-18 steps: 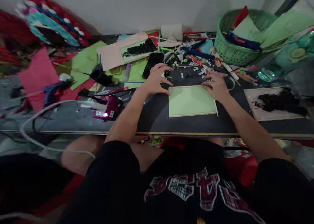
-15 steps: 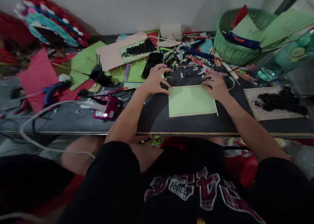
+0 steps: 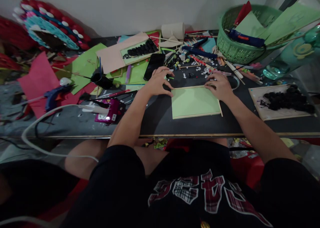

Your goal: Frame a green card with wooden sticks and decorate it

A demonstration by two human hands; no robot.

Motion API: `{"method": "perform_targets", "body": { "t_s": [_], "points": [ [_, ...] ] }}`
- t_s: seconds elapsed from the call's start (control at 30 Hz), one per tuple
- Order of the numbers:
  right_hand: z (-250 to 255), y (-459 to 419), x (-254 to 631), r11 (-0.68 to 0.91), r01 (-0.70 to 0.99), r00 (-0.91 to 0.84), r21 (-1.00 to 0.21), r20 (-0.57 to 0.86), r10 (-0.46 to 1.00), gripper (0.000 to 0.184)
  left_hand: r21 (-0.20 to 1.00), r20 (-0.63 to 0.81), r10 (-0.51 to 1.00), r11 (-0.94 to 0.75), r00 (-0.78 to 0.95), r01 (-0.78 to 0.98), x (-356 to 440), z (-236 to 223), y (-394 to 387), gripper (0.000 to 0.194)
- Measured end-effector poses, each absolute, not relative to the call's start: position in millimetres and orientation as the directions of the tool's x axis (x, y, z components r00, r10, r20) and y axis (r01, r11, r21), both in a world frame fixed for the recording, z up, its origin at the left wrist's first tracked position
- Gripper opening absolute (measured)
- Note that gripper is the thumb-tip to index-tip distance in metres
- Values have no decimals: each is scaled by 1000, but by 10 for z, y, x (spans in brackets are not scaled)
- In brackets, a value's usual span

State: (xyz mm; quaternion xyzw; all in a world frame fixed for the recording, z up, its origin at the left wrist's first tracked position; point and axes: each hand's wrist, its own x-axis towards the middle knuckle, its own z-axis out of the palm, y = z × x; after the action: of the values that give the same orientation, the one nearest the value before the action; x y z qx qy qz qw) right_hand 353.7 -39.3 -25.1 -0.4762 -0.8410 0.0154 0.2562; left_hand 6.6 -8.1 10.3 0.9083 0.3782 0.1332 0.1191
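Note:
A pale green sheet of card (image 3: 195,103) lies flat on the dark table, with thin wooden sticks along its top, bottom and right edges. The stick on the right side (image 3: 221,108) pokes a little past the lower corner. My left hand (image 3: 159,83) rests at the card's upper left corner, fingers spread and thumb tip touching the edge. At the upper right corner, the thumb and forefinger of my right hand (image 3: 219,87) pinch the top wooden stick (image 3: 190,87); its other fingers are curled, and the exact contact is partly hidden.
Behind the hands lie a black phone (image 3: 154,66), paper scraps and blue-handled pliers (image 3: 200,52). A green basket (image 3: 240,48) stands back right, near a bottle (image 3: 287,61). A board with black tufts (image 3: 260,104) is at right. A purple device (image 3: 108,113) and glue gun (image 3: 53,96) sit left.
The camera view has shifted slightly. Both hands and the green card stay almost where they were; the left fingers have barely moved.

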Motion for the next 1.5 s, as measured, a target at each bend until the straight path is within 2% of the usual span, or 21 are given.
{"method": "perform_targets", "body": {
  "t_s": [0.13, 0.33, 0.53, 0.73, 0.8, 0.9, 0.97, 1.13, 1.33, 1.5],
  "points": [
    [-193, -393, 3589, 554, 775, -402, -305, 438, 804, 23, 315, 126, 729, -673, 673, 669, 73, 120, -92, 42],
    [-70, -438, 3885, 437, 829, -183, -349, 570, 801, 31, 331, 128, 706, -692, 696, 641, 39, 28, -14, 33],
    [-107, -491, 3871, 543, 785, -369, -299, 477, 797, 24, 335, 142, 703, -696, 697, 635, 39, -28, 30, 38],
    [-74, -503, 3805, 510, 813, -347, -280, 470, 811, 19, 345, 198, 699, -706, 687, 619, 21, -61, 17, 32],
    [-38, -535, 3812, 431, 852, -299, -296, 400, 866, 23, 349, 246, 715, -695, 655, 628, 89, -62, -6, 30],
    [17, -611, 3800, 222, 932, -179, -285, 169, 969, 28, 361, 313, 741, -671, 593, 648, 370, -35, -93, 28],
    [46, -654, 3766, 136, 961, -122, -241, 72, 990, 28, 338, 288, 737, -676, 612, 655, 665, -4, -186, 29],
    [77, -678, 3669, 78, 977, -74, -200, 25, 997, 26, 226, 172, 732, -680, 659, 697, 1416, 57, -351, 28],
    [95, -691, 3628, 78, 981, -77, -178, 14, 997, 26, 194, 111, 787, -616, 606, 764, 1748, 98, -320, 26],
    [120, -717, 3590, 74, 982, -76, -174, -5, 997, 24, 227, 104, 841, -539, 530, 811, 1780, 124, -353, 25]
  ]
}}
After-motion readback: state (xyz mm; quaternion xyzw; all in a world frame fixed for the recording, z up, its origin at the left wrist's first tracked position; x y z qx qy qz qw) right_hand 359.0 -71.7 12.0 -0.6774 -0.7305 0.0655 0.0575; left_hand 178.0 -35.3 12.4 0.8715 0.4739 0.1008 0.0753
